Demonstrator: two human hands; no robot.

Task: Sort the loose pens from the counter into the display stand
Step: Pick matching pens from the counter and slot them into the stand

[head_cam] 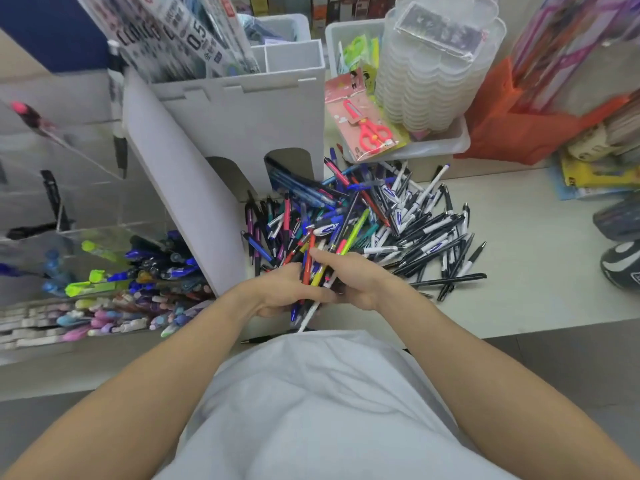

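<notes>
Together, left hand (277, 292) and right hand (349, 277) curl around a mixed bundle of coloured plastic pens (313, 271) — just before the white slotted display stand (239, 133), beside the loose pen heap (398, 220).

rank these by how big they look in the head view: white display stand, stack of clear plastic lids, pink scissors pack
1. white display stand
2. stack of clear plastic lids
3. pink scissors pack

The stand sits nearer, so its lead is partly perspective.
</notes>
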